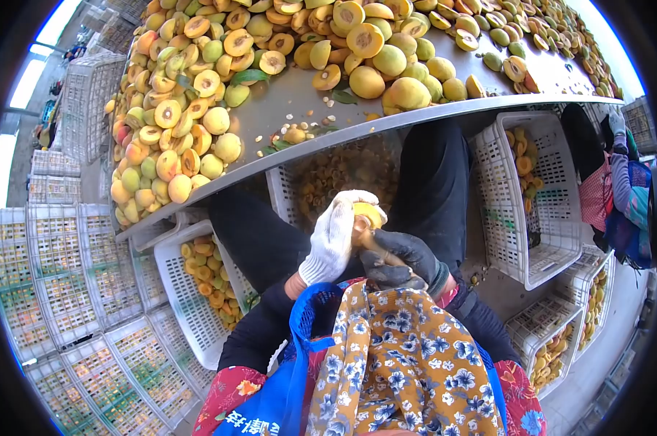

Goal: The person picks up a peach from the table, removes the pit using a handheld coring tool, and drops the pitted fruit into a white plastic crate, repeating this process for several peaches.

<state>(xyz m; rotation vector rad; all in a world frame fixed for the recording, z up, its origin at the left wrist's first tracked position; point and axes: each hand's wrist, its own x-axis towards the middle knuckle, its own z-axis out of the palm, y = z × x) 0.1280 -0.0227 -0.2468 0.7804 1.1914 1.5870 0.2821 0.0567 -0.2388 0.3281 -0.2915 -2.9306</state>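
My left hand, in a white knit glove, is wrapped around a yellow apricot held over my lap. My right hand, in a dark glove, grips a small tool with a brown handle pressed against the fruit. Both hands sit just below the edge of the metal table. On that table lies a big heap of whole apricots and halved apricots, with loose pits near the edge.
White plastic crates stand under and around the table: one with halved fruit at my left knee, one tilted at the right, one beneath the table. Stacked crates fill the left. Another person's sleeve shows far right.
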